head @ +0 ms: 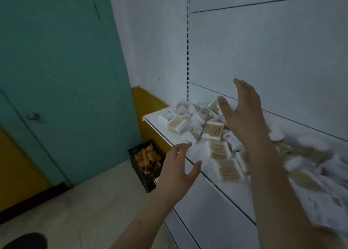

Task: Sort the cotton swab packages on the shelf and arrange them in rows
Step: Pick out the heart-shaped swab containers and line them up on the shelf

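Both my hands are up, holding nothing: left hand (178, 166) and right hand (243, 113) with fingers spread apart, over the swab packs (212, 134) heaped on the shelf (156, 117).

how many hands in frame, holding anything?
2, both open and empty. Left hand hovers at the white shelf's front edge; right hand is raised over the jumbled cotton swab packages. None hidden.

We seem to be in a small shop: a white retail shelf (162, 117) with a slotted upright (188, 41) at 12 o'clock, heaped swab packs (212, 130), and a stock crate (148, 177) on the floor at 7 o'clock.
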A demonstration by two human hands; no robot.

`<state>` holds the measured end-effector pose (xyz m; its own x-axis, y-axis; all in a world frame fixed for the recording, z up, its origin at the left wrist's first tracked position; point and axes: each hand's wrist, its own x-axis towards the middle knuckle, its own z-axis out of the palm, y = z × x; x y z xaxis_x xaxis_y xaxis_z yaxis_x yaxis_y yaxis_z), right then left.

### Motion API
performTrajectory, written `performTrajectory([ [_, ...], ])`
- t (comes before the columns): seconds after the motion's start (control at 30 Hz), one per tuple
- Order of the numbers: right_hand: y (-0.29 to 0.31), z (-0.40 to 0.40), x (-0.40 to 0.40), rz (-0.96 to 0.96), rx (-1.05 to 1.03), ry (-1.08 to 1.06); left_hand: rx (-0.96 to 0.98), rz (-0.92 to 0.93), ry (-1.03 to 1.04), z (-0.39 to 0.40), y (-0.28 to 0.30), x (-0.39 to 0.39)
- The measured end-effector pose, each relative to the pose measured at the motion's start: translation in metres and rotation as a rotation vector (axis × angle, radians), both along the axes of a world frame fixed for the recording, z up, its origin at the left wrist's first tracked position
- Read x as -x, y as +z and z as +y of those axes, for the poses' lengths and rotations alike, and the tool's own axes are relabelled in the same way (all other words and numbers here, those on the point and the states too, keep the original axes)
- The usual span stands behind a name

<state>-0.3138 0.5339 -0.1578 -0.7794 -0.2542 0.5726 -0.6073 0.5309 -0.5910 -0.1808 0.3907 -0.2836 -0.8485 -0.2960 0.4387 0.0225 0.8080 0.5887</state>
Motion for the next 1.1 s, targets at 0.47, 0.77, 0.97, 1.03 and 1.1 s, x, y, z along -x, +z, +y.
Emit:
performTrajectory([
  [0.47, -0.066, -0.112, 0.115, -0.247, -0.654, -0.199, 0.285, 0.05, -0.354, -0.13, -0.011, 0.137],
  [0.77, -0.051, -0.123, 0.117, -0.275, -0.645, -0.296, 0.253, 0.068, -0.563, -0.151, -0.025, 0.173],
  [0.97, -0.034, -0.115, 0.078, -0.154, -0.117, -0.502, 0.275, 0.105, -0.663, -0.157, -0.012, 0.18],
  [1.03, -0.028, -0.111, 0.062, -0.113, -0.016, -0.568, 0.197, 0.105, -0.715, -0.158, -0.003, 0.181],
  [1.1, -0.024, -0.102, 0.045, -0.113, 0.05, -0.637, 0.074, 0.09, -0.77, -0.154, 0.007, 0.182],
])
